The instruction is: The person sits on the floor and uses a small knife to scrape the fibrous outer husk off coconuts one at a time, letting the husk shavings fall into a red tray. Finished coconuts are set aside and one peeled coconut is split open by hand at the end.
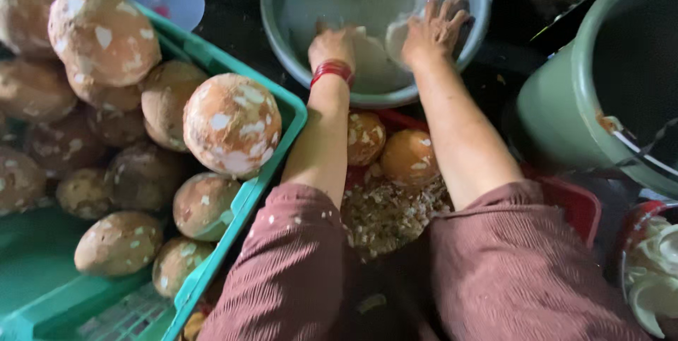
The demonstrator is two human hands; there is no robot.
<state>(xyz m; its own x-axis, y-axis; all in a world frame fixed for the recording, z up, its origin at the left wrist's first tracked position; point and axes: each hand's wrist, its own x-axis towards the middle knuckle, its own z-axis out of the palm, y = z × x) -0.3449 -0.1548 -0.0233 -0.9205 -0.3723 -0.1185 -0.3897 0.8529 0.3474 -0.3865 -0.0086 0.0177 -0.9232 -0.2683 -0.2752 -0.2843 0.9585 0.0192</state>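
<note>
In the metal bowl (282,2), both hands (332,46) (432,29) press white coconut pieces (374,58); wet pieces could slip out.

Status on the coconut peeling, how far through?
Done: white pieces in the right-hand container, shavings piled in the red tray. In hand: both hands, left hand and right hand, are in the metal bowl on white flesh. Left: two coconuts in the tray, many more in the green crate.
</note>
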